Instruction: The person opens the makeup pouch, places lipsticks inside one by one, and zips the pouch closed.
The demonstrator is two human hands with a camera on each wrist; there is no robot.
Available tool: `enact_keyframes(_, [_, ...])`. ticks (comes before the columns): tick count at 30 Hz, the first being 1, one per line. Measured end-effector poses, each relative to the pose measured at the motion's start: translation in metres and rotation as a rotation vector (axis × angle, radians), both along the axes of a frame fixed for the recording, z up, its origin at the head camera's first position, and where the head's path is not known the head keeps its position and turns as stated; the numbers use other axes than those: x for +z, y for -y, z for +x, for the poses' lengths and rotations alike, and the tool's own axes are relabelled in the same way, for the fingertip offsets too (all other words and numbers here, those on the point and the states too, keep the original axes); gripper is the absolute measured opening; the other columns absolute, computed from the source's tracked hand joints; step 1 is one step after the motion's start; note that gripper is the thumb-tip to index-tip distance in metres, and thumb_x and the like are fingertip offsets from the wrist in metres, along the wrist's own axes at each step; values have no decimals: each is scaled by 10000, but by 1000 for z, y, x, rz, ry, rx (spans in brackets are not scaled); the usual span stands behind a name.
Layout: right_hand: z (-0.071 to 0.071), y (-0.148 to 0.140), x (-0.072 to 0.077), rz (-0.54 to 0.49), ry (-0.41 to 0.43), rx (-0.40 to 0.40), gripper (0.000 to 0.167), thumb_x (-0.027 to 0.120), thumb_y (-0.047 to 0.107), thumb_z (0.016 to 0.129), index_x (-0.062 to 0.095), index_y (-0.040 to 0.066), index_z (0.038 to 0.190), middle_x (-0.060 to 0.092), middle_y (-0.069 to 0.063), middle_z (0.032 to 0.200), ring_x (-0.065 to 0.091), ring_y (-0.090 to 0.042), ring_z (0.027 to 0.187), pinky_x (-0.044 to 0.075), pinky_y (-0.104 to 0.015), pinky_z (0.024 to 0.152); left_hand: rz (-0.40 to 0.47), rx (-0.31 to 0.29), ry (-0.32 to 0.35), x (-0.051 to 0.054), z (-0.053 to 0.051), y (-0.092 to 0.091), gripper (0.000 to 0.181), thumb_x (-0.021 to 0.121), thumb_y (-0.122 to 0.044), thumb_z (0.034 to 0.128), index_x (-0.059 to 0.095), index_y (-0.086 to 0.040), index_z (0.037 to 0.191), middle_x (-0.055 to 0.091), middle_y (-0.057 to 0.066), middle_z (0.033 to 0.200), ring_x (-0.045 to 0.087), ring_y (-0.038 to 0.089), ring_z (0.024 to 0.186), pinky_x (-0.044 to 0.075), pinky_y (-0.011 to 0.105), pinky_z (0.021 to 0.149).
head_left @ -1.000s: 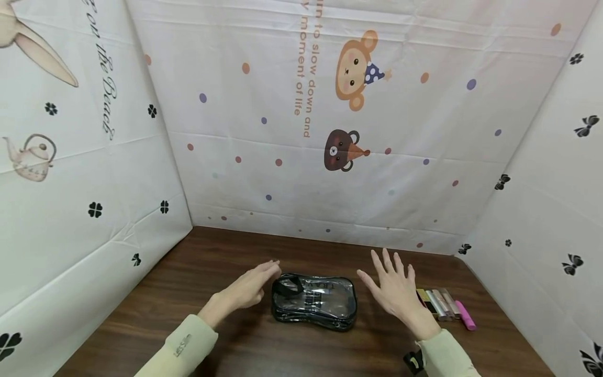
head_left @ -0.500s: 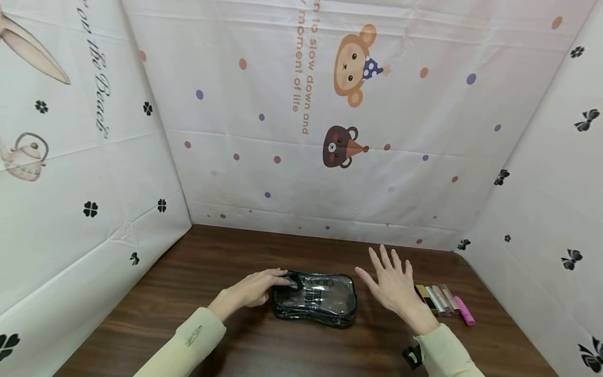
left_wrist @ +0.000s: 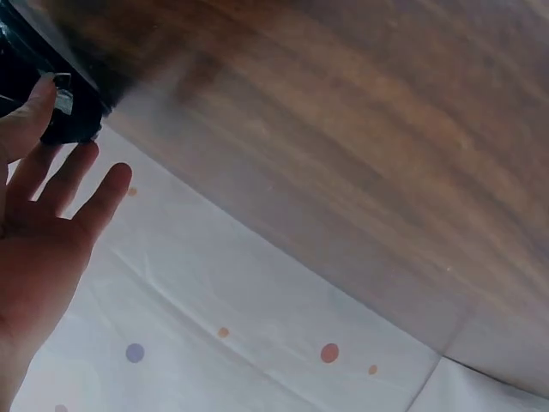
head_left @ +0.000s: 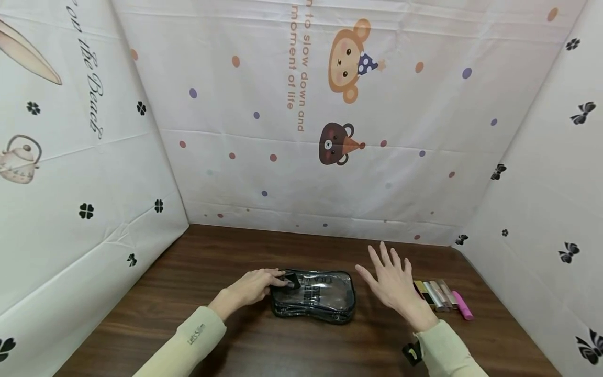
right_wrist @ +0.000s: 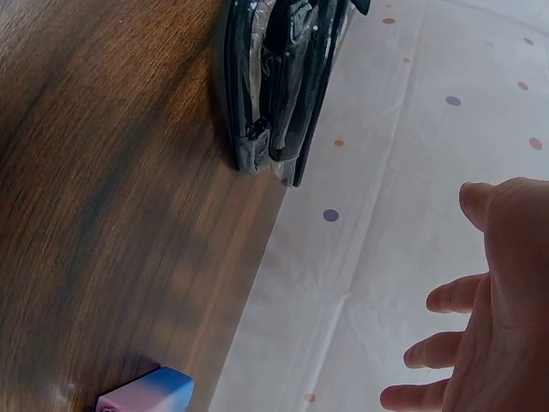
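Observation:
A clear cosmetic pouch point(head_left: 327, 298) with black trim and dark lettering lies flat on the brown table. At its left end, my left hand point(head_left: 252, 288) pinches the black strap point(head_left: 293, 281). The left wrist view has the thumb against the dark end of the pouch point(left_wrist: 73, 116), with several fingers of the left hand point(left_wrist: 43, 249) extended beyond it. To the right of the pouch, my right hand point(head_left: 393, 285) hovers with fingers spread, holding nothing. In the right wrist view the pouch point(right_wrist: 274, 86) stands apart from the right hand point(right_wrist: 506, 318).
Several slim cosmetic tubes point(head_left: 438, 296) lie in a row to the right, beside a bright pink tube point(head_left: 462, 305). A pink and blue box end point(right_wrist: 154, 390) shows in the right wrist view. Printed white sheets point(head_left: 264, 173) wall the table at the back and sides.
My left hand has moved right from beside the pouch onto its strap and now pinches it. My right hand has stayed nearly still. The head view has shifted slightly.

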State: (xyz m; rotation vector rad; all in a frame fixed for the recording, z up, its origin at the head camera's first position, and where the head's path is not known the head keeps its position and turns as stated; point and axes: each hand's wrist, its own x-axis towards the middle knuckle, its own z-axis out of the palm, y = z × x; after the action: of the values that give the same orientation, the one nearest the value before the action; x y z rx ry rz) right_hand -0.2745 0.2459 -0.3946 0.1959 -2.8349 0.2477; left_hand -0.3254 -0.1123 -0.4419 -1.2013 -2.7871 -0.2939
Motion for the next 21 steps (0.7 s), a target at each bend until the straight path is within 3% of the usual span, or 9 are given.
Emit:
enact_keyframes(5, [-2, -1, -1, -2, -4, 2, 747, 363, 601, 974, 263, 115, 1533, 168, -236, 1588, 196, -497, 1421, 180, -710, 1068, 3, -17, 4, 8, -1, -1, 597, 551, 112, 813, 646, -254, 1275, 561, 63, 1399, 567, 249, 1253, 357, 235, 554])
enact_keyframes(8, [-2, -1, -2, -1, -5, 4, 736, 361, 592, 979, 279, 107, 1527, 180, -243, 1582, 206, -501, 1415, 206, -704, 1059, 8, -36, -19, 15, 0, -2, 530, 583, 77, 844, 656, -240, 1263, 592, 68, 1363, 617, 238, 1184, 448, 257, 582])
enact_keyframes(10, [-2, -1, -2, 1, -3, 5, 730, 361, 586, 981, 288, 101, 1523, 181, -248, 1580, 211, -506, 1411, 217, -704, 1052, 13, -47, -45, 21, 2, -4, 451, 613, 18, 877, 666, -230, 1250, 611, 60, 1338, 639, 225, 1144, 524, 304, 696])
enact_keyframes(13, [-2, -1, -2, 5, 0, 7, 721, 369, 575, 984, 300, 95, 1518, 189, -254, 1576, 223, -512, 1403, 231, -703, 1042, 35, -55, -58, 31, 5, -5, 347, 642, -89, 906, 679, -214, 1228, 625, 47, 1310, 647, 206, 1121, 544, 362, 835])
enact_keyframes(21, [-3, 0, 3, 1, 1, 19, 707, 388, 555, 986, 308, 93, 1515, 192, -249, 1577, 237, -513, 1398, 245, -694, 1041, 94, -85, -95, 59, 12, -12, 261, 656, -185, 911, 703, -181, 1167, 650, 20, 1239, 668, 163, 1036, 547, 339, 821])
